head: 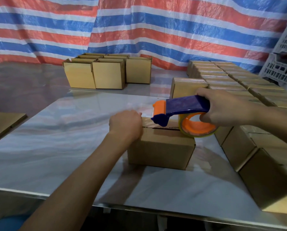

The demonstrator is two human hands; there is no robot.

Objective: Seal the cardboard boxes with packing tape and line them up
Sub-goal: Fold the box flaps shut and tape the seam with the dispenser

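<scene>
A small box (161, 147) sat on the glossy table (56, 147), near centre, with its top seam facing up and a dark gap visible between the flaps. The left hand (126, 125) lay on the box's left top edge, fingers curled down over it; a strip of clear tape appeared to run from under those fingers toward the dispenser, though the film was hard to make out. The right hand (222, 109) was closed round the handle of the blue and orange dispenser (181, 110), thumb inside the orange core of the roll (197, 129). The dispenser's nose hung just above the seam at the box's left part; the roll touched or nearly touched the box's right top edge.

To the right, rows of boxes (231, 77) stood close together, running from the near edge toward the back. A separate cluster of boxes (106, 72) stood at the back, centre-left. Flat cardboard (4, 124) lay at the left edge. A striped tarp (139, 30) hung behind; grey crates (282, 64) stood at far right.
</scene>
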